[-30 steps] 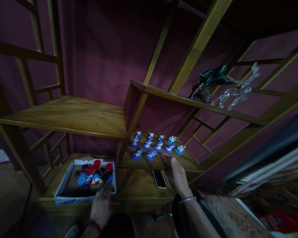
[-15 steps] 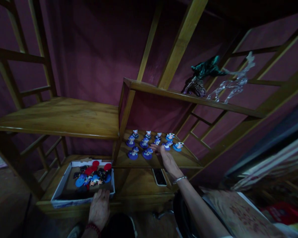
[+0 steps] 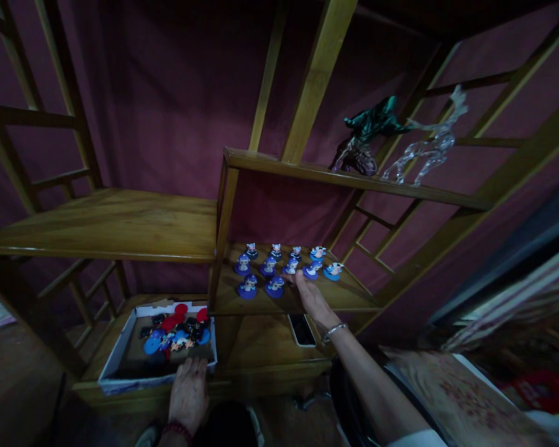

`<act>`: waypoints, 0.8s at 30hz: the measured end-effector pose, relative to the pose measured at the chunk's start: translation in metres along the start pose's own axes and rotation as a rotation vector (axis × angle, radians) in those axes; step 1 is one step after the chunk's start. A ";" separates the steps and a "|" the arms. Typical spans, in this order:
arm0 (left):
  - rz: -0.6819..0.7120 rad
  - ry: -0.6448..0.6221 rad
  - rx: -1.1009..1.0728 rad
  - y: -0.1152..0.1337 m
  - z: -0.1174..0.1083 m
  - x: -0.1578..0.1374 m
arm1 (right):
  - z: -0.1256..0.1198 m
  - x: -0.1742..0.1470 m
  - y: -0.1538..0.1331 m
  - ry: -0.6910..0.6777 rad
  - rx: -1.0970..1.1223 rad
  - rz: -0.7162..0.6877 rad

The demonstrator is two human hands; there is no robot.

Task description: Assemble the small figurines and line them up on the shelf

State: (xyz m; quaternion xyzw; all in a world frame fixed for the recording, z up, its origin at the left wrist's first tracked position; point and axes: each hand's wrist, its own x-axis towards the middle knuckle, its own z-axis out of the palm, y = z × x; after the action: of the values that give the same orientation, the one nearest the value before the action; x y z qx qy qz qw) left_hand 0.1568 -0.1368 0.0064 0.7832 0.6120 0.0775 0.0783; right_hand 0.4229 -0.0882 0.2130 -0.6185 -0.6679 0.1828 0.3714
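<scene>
My left hand [image 3: 189, 392] lies over the front rim of a shallow white-edged cardboard box [image 3: 114, 347], its fingers closed over that edge and its thumb hidden. Jumbled inside are several small figurines [image 3: 179, 332] with red, blue and dark bases. On the middle shelf, my right hand [image 3: 311, 297] is open, fingers stretched left. Its fingertips are beside a purple-based figurine [image 3: 274, 285] in the front row; whether they touch it I cannot tell. Another front-row figurine [image 3: 248, 286] stands upright to its left. Behind are more purple figurines [image 3: 269, 266] and small dark-based ones [image 3: 276, 251].
Two blue-based figurines, one of them the nearer figurine [image 3: 333, 270], stand at the shelf's right. A smartphone [image 3: 302, 330] lies on the lower board. Above, a green-and-purple statuette [image 3: 368, 133] and a clear glass deer [image 3: 423, 149] stand on the upper shelf [image 3: 298, 172].
The view has shifted slightly. My right fingers have drawn a little away from the front-row purple figurine, showing more of the one behind. My left hand stays on the box rim.
</scene>
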 end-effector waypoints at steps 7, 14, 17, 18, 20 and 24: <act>0.003 0.026 0.018 0.002 0.001 -0.001 | 0.002 0.001 0.004 0.013 -0.003 0.005; 0.006 0.072 0.034 0.003 0.001 0.000 | 0.004 0.002 0.008 0.027 0.008 -0.002; 0.020 0.075 0.042 0.003 0.001 -0.001 | 0.004 0.001 0.006 0.029 0.010 -0.014; 0.017 0.074 0.044 0.003 0.001 -0.001 | 0.004 0.001 0.006 0.026 0.011 -0.010; 0.011 0.071 0.047 0.003 0.001 -0.001 | 0.004 0.001 0.005 0.019 0.020 0.004; 0.008 0.056 0.047 0.004 -0.001 -0.001 | 0.004 0.002 0.008 0.012 0.056 0.069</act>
State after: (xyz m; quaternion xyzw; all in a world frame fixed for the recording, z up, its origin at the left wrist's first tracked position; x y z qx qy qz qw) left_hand 0.1600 -0.1384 0.0085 0.7847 0.6125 0.0852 0.0426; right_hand 0.4256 -0.0839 0.2058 -0.6318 -0.6384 0.2105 0.3860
